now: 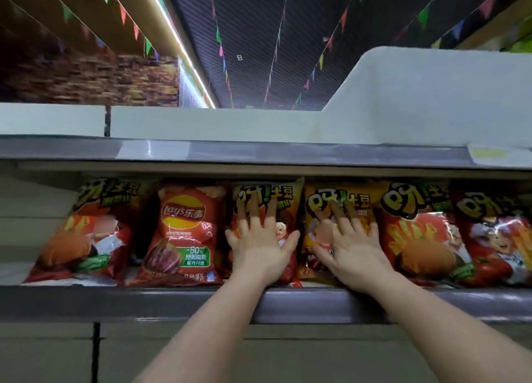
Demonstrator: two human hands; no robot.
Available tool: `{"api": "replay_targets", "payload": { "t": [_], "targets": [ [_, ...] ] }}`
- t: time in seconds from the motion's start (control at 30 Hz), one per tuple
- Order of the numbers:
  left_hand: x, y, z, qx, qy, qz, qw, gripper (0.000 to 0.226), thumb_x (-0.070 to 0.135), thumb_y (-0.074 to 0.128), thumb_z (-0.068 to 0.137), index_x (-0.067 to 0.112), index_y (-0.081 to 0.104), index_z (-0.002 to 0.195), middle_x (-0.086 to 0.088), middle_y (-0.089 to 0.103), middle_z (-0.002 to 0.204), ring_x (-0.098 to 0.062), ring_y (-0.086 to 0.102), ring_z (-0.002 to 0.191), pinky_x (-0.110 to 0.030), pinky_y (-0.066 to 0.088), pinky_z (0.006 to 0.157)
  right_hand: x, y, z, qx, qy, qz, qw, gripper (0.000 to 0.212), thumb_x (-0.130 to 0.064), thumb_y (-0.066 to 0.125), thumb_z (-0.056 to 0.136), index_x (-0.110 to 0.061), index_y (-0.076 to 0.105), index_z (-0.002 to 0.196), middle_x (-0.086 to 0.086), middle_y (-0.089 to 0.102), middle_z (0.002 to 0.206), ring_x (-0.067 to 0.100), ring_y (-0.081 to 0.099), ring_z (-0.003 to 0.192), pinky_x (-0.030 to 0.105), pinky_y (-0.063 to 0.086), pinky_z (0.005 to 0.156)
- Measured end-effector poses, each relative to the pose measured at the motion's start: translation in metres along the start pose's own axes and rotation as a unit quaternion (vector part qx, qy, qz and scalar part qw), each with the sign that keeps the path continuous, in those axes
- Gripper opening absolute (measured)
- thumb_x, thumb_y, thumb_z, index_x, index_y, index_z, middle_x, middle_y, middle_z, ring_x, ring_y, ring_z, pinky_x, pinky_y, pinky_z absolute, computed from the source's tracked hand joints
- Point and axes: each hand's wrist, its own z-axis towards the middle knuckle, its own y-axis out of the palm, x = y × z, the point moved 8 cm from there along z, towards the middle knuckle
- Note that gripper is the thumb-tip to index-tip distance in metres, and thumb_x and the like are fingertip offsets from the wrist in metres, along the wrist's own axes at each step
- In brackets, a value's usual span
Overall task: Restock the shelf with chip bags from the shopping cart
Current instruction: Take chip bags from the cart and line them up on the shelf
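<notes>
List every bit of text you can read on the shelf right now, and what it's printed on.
"Lay's 乐事": red Lay's bag, second from left.
"-50%": green panel low on that bag; the smaller lines under it are too blurred.
"呀!土豆": tops of the other bags, clearest on the yellow bag.
Shelf-edge labels: unreadable.

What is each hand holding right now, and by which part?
Nothing is gripped. The left hand presses flat on the front of a red bag; the right hand presses flat on the yellow bag beside it.
</notes>
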Motion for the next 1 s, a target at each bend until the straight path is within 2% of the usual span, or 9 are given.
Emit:
{"api": "replay_targets", "payload": {
  "t": [0.1, 0.17, 0.33, 0.5, 0.63, 0.7, 0.77, 0.87, 1.0],
  "targets": [
    [-0.001, -0.013, -0.009, 0.042, 0.019, -0.069, 0.997, 0.070, 0.062, 0.024, 0.092, 0.023, 0.016, 0.150, -0.009, 0.010, 0.157, -0.028, 0.006, 0.144, -0.053, 0.003, 0.115, -0.006, -0.009, -0.002, -0.006, 0.001, 0.008, 1.000, 0.087, -0.072, -0.004, 0.070, -0.035, 0.001, 0.149, -0.001, -0.009, 0.159, 0.024, -0.011, 0.145, 0.059, 0.000, 0.111],
    [-0.007, -0.026, -0.017, 0.077, 0.032, -0.085, 0.993, 0.072, 0.061, 0.019, 0.088, 0.024, 0.016, 0.150, -0.009, 0.013, 0.157, -0.026, 0.004, 0.145, -0.047, -0.001, 0.116, -0.016, -0.021, -0.004, 0.009, 0.010, 0.012, 1.000, 0.082, -0.072, 0.004, 0.078, -0.033, 0.003, 0.149, 0.001, 0.002, 0.159, 0.025, -0.003, 0.146, 0.058, 0.000, 0.112],
    [-0.064, -0.059, -0.027, 0.140, -0.023, -0.021, 0.990, 0.079, 0.061, 0.006, 0.082, 0.022, 0.019, 0.150, -0.009, 0.017, 0.157, -0.024, 0.005, 0.146, -0.042, -0.006, 0.116, -0.083, -0.033, -0.004, 0.042, -0.091, 0.033, 0.994, 0.095, -0.065, -0.011, 0.059, -0.037, 0.001, 0.149, -0.002, 0.003, 0.159, 0.021, -0.002, 0.146, 0.052, 0.001, 0.114],
    [-0.123, -0.045, -0.026, 0.018, -0.059, 0.077, 0.995, 0.066, 0.057, 0.017, 0.097, 0.025, 0.004, 0.152, -0.009, -0.001, 0.160, -0.024, -0.011, 0.147, -0.047, -0.013, 0.115, -0.124, -0.019, 0.017, 0.043, -0.146, -0.010, 0.988, 0.092, -0.064, -0.016, 0.061, -0.037, -0.005, 0.148, -0.003, 0.000, 0.159, 0.020, -0.007, 0.146, 0.058, -0.004, 0.112],
    [-0.125, -0.030, -0.020, -0.005, -0.041, 0.067, 0.997, 0.065, 0.057, 0.013, 0.097, 0.026, -0.002, 0.152, -0.007, -0.006, 0.160, -0.025, -0.011, 0.147, -0.047, -0.012, 0.116, -0.121, 0.002, 0.025, 0.011, -0.124, -0.014, 0.992, 0.121, -0.072, -0.043, 0.044, -0.033, 0.003, 0.149, -0.004, -0.002, 0.159, 0.020, -0.016, 0.145, 0.054, -0.002, 0.113],
    [-0.124, -0.029, -0.015, -0.012, -0.039, 0.080, 0.996, 0.065, 0.057, 0.012, 0.097, 0.024, -0.001, 0.152, -0.007, -0.004, 0.160, -0.026, -0.009, 0.147, -0.049, -0.011, 0.116, -0.120, 0.005, 0.026, 0.006, -0.116, -0.023, 0.993, 0.125, -0.072, -0.045, 0.041, -0.034, 0.003, 0.149, -0.005, -0.002, 0.159, 0.019, -0.016, 0.145, 0.052, -0.001, 0.114],
    [-0.124, -0.031, -0.013, -0.019, -0.038, 0.086, 0.995, 0.065, 0.056, 0.013, 0.097, 0.023, 0.004, 0.152, -0.009, 0.000, 0.160, -0.027, -0.006, 0.147, -0.052, -0.010, 0.116, -0.121, 0.000, 0.025, 0.002, -0.111, -0.011, 0.994, 0.106, -0.076, -0.028, 0.059, -0.033, 0.004, 0.149, -0.004, -0.003, 0.159, 0.019, -0.016, 0.145, 0.053, -0.002, 0.114],
    [-0.121, -0.034, -0.014, -0.046, -0.031, 0.101, 0.993, 0.065, 0.057, 0.014, 0.097, 0.022, 0.008, 0.152, -0.010, 0.001, 0.160, -0.029, -0.005, 0.146, -0.054, -0.010, 0.115, -0.123, -0.004, 0.022, -0.037, -0.096, 0.002, 0.995, 0.064, -0.061, 0.013, 0.093, -0.032, 0.007, 0.149, -0.003, -0.002, 0.159, 0.020, -0.014, 0.145, 0.053, 0.001, 0.114],
    [-0.122, -0.057, -0.024, 0.027, -0.016, 0.017, 0.999, 0.065, 0.056, 0.025, 0.097, 0.023, 0.012, 0.152, -0.009, 0.001, 0.160, -0.024, -0.007, 0.147, -0.044, -0.009, 0.116, -0.131, -0.023, 0.021, -0.020, -0.089, 0.018, 0.996, 0.063, -0.057, 0.028, 0.094, -0.032, 0.012, 0.149, 0.000, 0.007, 0.158, 0.023, -0.004, 0.146, 0.054, 0.007, 0.112]
  ]
}}
